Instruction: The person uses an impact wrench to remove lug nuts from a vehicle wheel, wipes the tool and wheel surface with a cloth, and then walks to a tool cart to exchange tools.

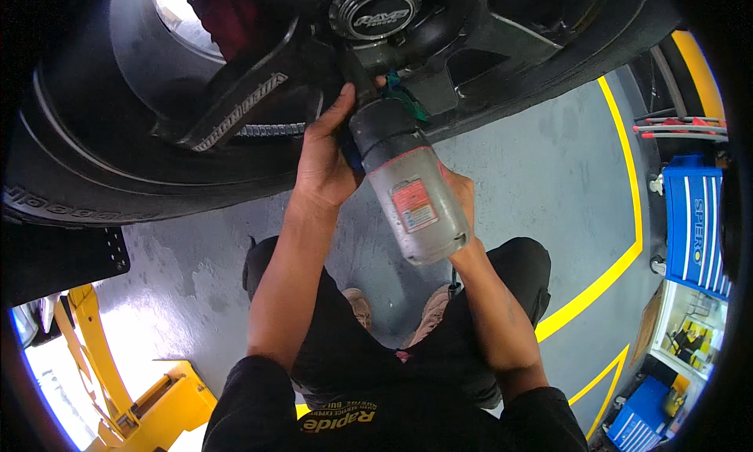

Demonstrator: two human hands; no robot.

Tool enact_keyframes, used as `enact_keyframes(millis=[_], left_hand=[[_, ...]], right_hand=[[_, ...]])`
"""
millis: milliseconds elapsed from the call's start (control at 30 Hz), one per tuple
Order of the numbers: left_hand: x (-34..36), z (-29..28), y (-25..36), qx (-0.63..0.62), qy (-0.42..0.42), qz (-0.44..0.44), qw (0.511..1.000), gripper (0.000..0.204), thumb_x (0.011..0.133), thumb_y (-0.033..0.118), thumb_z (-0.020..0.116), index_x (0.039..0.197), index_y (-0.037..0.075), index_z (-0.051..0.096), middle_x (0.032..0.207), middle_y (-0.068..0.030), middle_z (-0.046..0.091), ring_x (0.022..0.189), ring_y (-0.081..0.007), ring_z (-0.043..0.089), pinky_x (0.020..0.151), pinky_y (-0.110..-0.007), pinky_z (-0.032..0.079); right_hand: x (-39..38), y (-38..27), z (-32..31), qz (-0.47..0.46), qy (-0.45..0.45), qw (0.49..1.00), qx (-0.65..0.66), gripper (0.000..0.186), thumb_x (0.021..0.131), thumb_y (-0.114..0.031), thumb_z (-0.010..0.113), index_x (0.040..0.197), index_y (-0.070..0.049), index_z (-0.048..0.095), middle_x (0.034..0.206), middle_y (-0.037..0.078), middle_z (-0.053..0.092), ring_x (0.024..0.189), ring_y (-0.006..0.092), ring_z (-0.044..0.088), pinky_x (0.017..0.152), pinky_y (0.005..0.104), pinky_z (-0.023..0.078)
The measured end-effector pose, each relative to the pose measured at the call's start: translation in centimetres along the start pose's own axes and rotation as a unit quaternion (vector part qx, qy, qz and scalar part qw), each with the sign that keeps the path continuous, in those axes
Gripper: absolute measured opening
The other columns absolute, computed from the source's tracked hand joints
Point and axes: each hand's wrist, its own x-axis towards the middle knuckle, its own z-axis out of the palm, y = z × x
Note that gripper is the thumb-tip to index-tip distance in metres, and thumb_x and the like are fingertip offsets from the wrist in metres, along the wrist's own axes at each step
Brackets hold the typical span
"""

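Upper left: black tire (94, 177) and dark wheel (259, 83); left hand (325, 158) at frame centre, fingers curled around the nose of the grey impact wrench (408, 193) pressed onto a wheel nut. Just right, right hand (463, 197) mostly hidden behind the wrench body, fingers impossible to tell. Risk: socket slipping off-angle, pinching the steadying fingers or rounding the nut.

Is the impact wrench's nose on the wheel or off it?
On: the impact wrench has its nose pressed into the wheel beside the hub cap, steadied by the left hand.
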Motion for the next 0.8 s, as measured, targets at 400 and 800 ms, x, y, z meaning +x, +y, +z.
enact_keyframes(millis=[400,800], left_hand=[[-0.2,0.7,0.5,0.080,0.040,-0.076,0.993,0.045,0.096,0.047,0.071,0.119,0.008,0.067,0.103,-0.0077,0.072,0.094,-0.0202,0.070,0.087,-0.039,0.057],[0.8,-1.7,-0.4,-0.009,-0.011,-0.053,0.998,0.041,0.101,0.045,0.063,0.122,0.010,0.068,0.101,-0.0062,0.073,0.088,-0.0198,0.069,0.085,-0.037,0.057]], right_hand=[[0.4,-0.9,0.2,0.113,0.028,0.988,0.103,0.035,0.081,-0.020,0.074,0.111,-0.003,0.068,0.087,0.020,0.070,0.073,0.0373,0.070,0.064,0.0397,0.055],[1.3,-0.3,1.4,0.131,-0.009,0.991,0.023,0.050,0.086,-0.020,0.070,0.131,-0.005,0.057,0.081,0.022,0.068,0.074,0.0418,0.071,0.060,0.0440,0.053]])
